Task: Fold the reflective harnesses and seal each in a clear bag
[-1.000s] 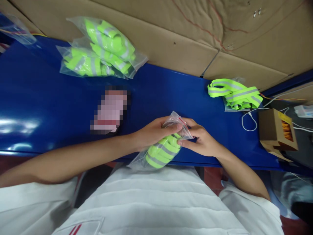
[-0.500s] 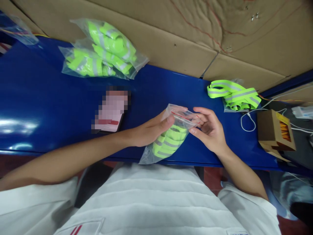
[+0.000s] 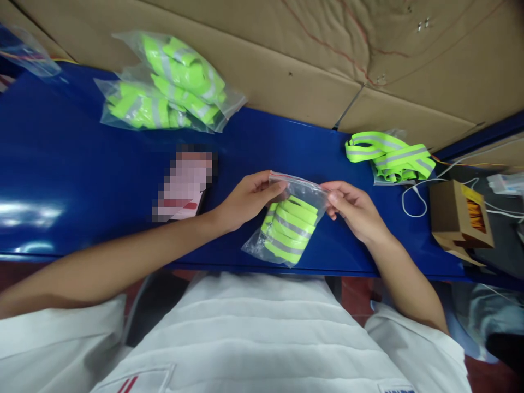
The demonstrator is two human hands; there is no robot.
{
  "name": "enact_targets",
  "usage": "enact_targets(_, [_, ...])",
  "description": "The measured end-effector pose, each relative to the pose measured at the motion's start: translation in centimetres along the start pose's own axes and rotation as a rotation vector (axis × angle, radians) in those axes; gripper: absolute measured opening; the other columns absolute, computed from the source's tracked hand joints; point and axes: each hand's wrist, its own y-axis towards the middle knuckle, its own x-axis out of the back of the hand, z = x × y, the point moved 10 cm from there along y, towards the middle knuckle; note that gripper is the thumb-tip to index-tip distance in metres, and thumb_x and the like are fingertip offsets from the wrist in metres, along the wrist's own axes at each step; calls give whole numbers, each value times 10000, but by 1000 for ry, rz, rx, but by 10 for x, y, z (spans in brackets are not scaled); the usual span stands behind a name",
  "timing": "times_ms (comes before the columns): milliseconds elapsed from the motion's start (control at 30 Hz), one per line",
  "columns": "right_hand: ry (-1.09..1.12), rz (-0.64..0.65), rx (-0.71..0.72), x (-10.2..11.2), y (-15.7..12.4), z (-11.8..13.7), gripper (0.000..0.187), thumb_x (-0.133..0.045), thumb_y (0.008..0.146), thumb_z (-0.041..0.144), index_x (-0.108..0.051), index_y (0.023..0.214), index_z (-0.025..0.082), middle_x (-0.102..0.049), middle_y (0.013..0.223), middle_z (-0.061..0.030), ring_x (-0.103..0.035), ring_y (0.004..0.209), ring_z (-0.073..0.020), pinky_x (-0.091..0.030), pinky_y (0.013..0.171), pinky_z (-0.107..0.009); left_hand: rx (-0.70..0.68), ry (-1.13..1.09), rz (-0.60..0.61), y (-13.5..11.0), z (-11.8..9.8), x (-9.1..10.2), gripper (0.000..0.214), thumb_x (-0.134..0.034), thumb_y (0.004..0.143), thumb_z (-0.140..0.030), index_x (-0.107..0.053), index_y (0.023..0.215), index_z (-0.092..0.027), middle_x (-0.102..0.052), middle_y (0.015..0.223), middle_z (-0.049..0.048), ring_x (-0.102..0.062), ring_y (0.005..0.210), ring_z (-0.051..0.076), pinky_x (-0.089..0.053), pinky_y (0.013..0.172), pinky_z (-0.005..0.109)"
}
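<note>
A clear zip-lock bag [image 3: 254, 244] with a red line along its top edge hangs between my two hands near the table's front edge. Inside it lies a folded neon-yellow reflective strap [image 3: 290, 228] with grey stripes. My left hand [image 3: 251, 197] pinches the bag's top left corner between thumb and fingers. At the top right corner, my right hand [image 3: 352, 206] is closed on the plastic in the same way. The top edge is stretched nearly straight between them.
Filled bags of neon straps [image 3: 180, 82] lie at the back left of the blue table [image 3: 73, 164]. A phone [image 3: 186, 183], partly pixelated, is left of my hands. Loose neon straps [image 3: 393, 155], a white cable [image 3: 417, 202] and an opened cardboard box [image 3: 450, 215] are at the right.
My right hand has closed from loosely spread fingers onto the bag's right corner. My left hand has shifted to the left corner, and the bag's top is now pulled flat.
</note>
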Motion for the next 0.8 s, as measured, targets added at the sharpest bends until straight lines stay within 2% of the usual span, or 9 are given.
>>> enact_targets(100, [-13,17,-82,-5,4,-11,433,-880,801,552,-753,966,172,-639,699,22,-563,563,-78,-458,496,-191,31,105,12,4,4,3,463,-816,844,-583,-731,993,-152,-747,786,29,-674,683,129,-509,612,209])
enact_targets(167, [1,21,-85,-8,3,-11,399,-897,791,517,-742,917,172,-624,675,29,-549,555,-72,-451,497,-185,-2,177,29,6,-2,3,464,-755,886,-611,-727,961,-154,-726,722,24,-645,611,123,-477,554,202])
enact_targets(333, [44,25,-100,-6,0,-9,356,-881,824,488,-720,880,176,-650,687,17,-562,555,-73,-431,489,-183,-175,292,10,4,-24,6,358,-700,944,-512,-751,865,-167,-749,778,40,-660,680,134,-520,631,226])
enact_targets(433, [-17,49,-103,-4,-2,-8,396,-856,852,501,-649,777,173,-611,607,25,-529,513,-70,-380,453,-177,-178,337,14,-1,-31,4,283,-685,960,-423,-750,834,-178,-744,764,39,-649,664,142,-525,625,245])
enact_targets(533, [-65,73,-14,-6,-4,1,398,-829,889,480,-610,759,174,-580,557,39,-499,492,-59,-367,458,-171,-177,337,17,-5,-38,2,270,-672,973,-397,-734,826,-179,-726,735,32,-630,617,135,-512,588,243])
enact_targets(633, [-78,59,52,-6,-6,8,348,-825,899,449,-637,793,176,-611,597,32,-541,512,-70,-430,474,-179,-213,345,34,-6,-44,0,280,-686,970,-412,-741,836,-172,-720,726,24,-636,625,128,-508,594,231])
enact_targets(800, [15,41,10,-3,-1,3,287,-861,851,428,-714,907,188,-671,707,13,-622,582,-112,-544,485,-221,-266,265,-16,-3,-41,6,365,-682,974,-516,-739,880,-167,-723,761,16,-620,637,108,-493,610,218])
